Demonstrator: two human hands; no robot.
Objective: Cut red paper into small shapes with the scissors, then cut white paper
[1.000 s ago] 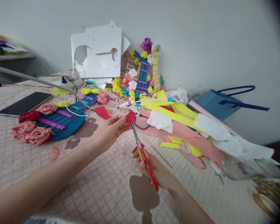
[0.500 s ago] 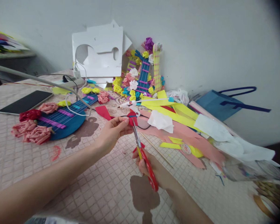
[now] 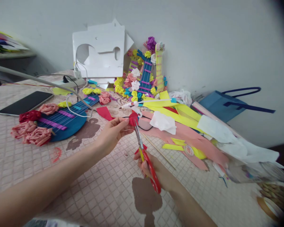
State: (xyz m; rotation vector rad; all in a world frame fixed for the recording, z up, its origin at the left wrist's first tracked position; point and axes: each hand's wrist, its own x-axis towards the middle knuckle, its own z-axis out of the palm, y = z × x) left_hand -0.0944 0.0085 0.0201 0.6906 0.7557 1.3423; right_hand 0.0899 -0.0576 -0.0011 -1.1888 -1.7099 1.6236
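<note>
A: Head view, entry one: the red paper piece [image 3: 133, 119]. Where was it?
B: It was pinched between the thumb and fingertips of the left hand [image 3: 112, 134]. It was held up off the table [image 3: 104, 189], at about 2 o'clock from that hand's middle.
A: Entry two: the scissors [image 3: 145, 154].
B: The right hand [image 3: 156, 171] was closed round the red handles. The long axis ran from 5 o'clock at the handles to 11 o'clock at the tips. The blades looked nearly together, with the tips at the lower edge of the paper piece.
A: Which hand was nearer the piece?
B: The left, in direct contact. The right sat at 5 o'clock of it and reached it only through the blades.
A: Surroundings?
B: A glue gun [image 3: 132, 107] lay just beyond the piece at 12 o'clock. A blue paper guitar [image 3: 63, 121] lay well apart at 9 o'clock. A thin wooden stick [image 3: 158, 151] lay near the blades at 3 o'clock.
</note>
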